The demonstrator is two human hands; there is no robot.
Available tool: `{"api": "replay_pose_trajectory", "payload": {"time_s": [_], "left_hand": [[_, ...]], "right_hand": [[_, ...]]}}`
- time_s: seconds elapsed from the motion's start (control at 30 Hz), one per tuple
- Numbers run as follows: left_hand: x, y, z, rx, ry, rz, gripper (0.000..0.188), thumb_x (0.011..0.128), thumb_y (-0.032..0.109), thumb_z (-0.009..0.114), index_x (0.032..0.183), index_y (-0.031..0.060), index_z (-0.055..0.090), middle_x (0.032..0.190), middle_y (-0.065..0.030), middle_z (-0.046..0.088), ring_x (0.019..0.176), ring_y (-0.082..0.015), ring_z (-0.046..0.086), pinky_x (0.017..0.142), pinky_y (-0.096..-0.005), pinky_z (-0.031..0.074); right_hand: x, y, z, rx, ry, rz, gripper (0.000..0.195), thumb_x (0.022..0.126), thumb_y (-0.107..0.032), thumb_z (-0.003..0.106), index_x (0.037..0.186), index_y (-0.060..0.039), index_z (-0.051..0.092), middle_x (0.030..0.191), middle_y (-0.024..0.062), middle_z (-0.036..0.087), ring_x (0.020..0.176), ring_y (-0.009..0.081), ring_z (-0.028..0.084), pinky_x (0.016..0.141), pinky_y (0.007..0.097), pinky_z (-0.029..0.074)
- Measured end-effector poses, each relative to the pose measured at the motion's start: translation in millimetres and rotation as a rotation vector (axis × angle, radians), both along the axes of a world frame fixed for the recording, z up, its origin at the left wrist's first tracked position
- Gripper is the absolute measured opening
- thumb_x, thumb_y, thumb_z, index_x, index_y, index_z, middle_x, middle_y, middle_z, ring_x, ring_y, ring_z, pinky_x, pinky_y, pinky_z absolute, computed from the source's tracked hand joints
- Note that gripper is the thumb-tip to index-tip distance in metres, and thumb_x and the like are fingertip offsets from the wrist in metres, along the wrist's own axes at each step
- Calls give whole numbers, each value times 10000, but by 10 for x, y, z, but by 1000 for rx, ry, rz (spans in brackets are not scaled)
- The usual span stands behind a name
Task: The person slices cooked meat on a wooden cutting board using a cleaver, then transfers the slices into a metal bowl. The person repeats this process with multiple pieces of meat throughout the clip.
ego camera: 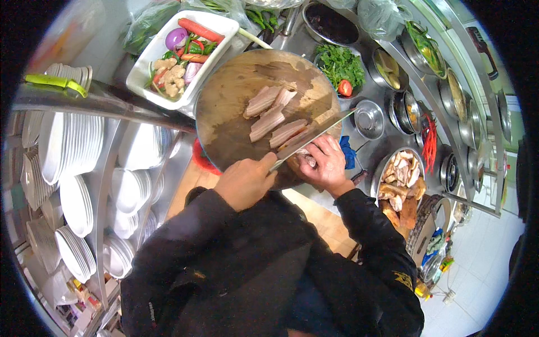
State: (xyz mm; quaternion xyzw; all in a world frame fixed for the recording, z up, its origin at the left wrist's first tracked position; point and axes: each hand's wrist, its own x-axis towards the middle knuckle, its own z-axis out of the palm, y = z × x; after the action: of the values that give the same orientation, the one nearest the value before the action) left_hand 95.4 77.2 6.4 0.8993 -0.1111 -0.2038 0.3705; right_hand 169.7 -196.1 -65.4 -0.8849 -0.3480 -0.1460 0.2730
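Note:
A round wooden chopping board (227,122) lies before me, stained dark with moisture in places. My left hand (249,180) grips the handle of a large kitchen knife (318,135), whose blade slants up to the right across the board. Just below the blade, my right hand (325,162) holds down a piece of meat (309,160), its fingers bent and mostly covering it. Several cut slabs of pale, layered meat (267,126) lie beyond the knife, around the middle of the board. The blade partly hides the nearest one.
A white tub (141,80) of vegetables and ginger stands at the upper left. Stacked white plates (71,145) fill the left shelves. To the right are a small metal bowl (369,119), a bowl of leafy greens (343,65), a blue cloth (347,152) and a tray of meat pieces (400,181).

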Motion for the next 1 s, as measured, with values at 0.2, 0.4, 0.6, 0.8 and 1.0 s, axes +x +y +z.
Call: {"api": "replay_pose_trajectory", "payload": {"time_s": [0.2,0.4,0.6,0.8,1.0], "left_hand": [[-486,318,212,-31,-5,54,246,1042,220,651,1215,96,528,779,-270,687,786,-498,706,698,-623,526],[38,-13,-81,-43,-31,10,316,1052,213,672,1291,43,556,834,-310,693,825,-514,706,701,-619,525],[-281,268,97,-19,94,16,304,1058,213,662,1310,69,567,861,-311,698,849,-507,712,736,-597,534],[-276,245,-153,-90,-32,31,327,1062,214,656,1346,72,574,874,-305,710,862,-513,715,764,-601,547],[-218,154,-182,-121,-12,63,230,1052,224,650,1191,70,551,828,-306,693,826,-538,684,741,-656,510]], "right_hand": [[1,5,65,11,45,16,312,716,-146,866,1013,-92,786,1105,108,732,1040,369,701,928,485,583],[17,20,68,-15,27,38,329,728,-158,856,1044,-102,785,1139,94,733,1075,356,699,949,481,576],[4,30,37,-12,8,42,340,754,-181,836,1082,-113,780,1193,72,735,1102,334,698,931,474,576],[29,46,57,-20,2,57,335,754,-176,841,1077,-116,776,1199,59,736,1104,318,698,927,464,575],[-10,35,96,-37,13,31,340,752,-181,850,1075,-111,770,1203,57,732,1101,311,692,938,452,570]]}}
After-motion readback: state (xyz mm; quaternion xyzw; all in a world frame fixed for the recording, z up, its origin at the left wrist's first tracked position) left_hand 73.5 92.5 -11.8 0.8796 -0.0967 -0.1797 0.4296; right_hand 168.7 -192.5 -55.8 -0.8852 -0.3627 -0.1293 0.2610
